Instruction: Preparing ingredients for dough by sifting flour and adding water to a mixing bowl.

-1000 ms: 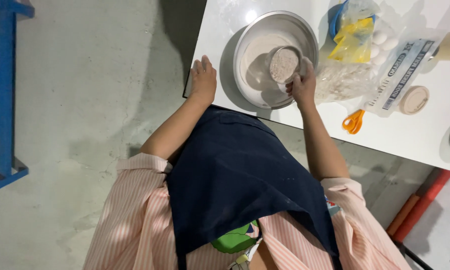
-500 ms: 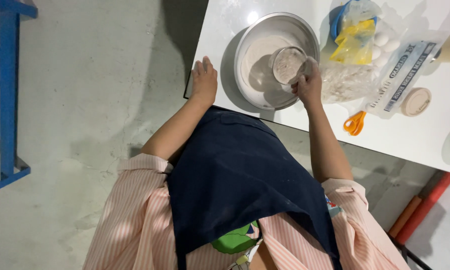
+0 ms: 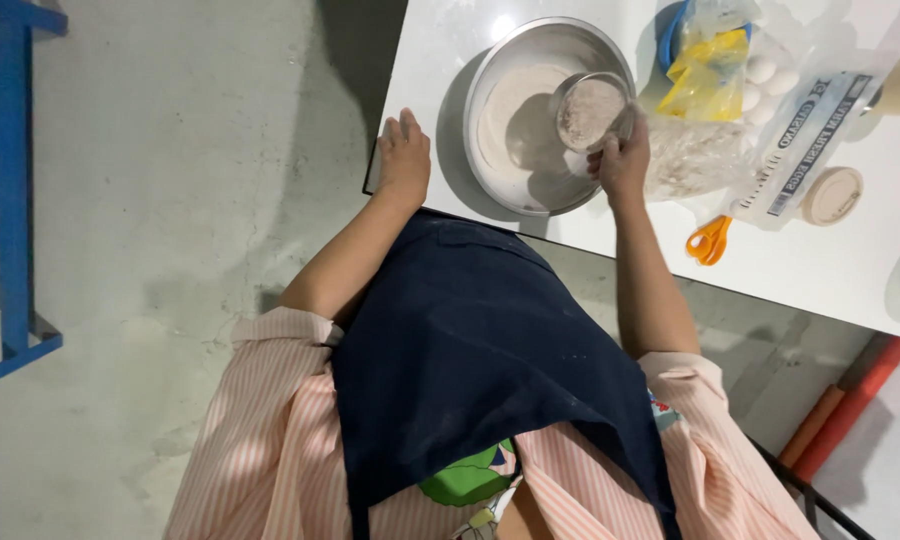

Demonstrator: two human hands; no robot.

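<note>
Steel bowl (image 3: pixel 530 120): right hand (image 3: pixel 622 160) clamped on a sieve (image 3: pixel 590 108) above it, left hand (image 3: pixel 406 155) flat, fingers together, on the table (image 3: pixel 850 270).

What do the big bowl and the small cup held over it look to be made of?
Mixing bowl: looks like metal, probably stainless steel, with a grey brushed sheen and a bright glint on the rim. Small cup in the right hand: seems clear plastic or glass, since the powder shows through its wall; which one is unclear.

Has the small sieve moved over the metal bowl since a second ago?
Yes. The right hand has lifted the sieve toward the metal bowl's far rim, nearer the yellow bag.
</note>
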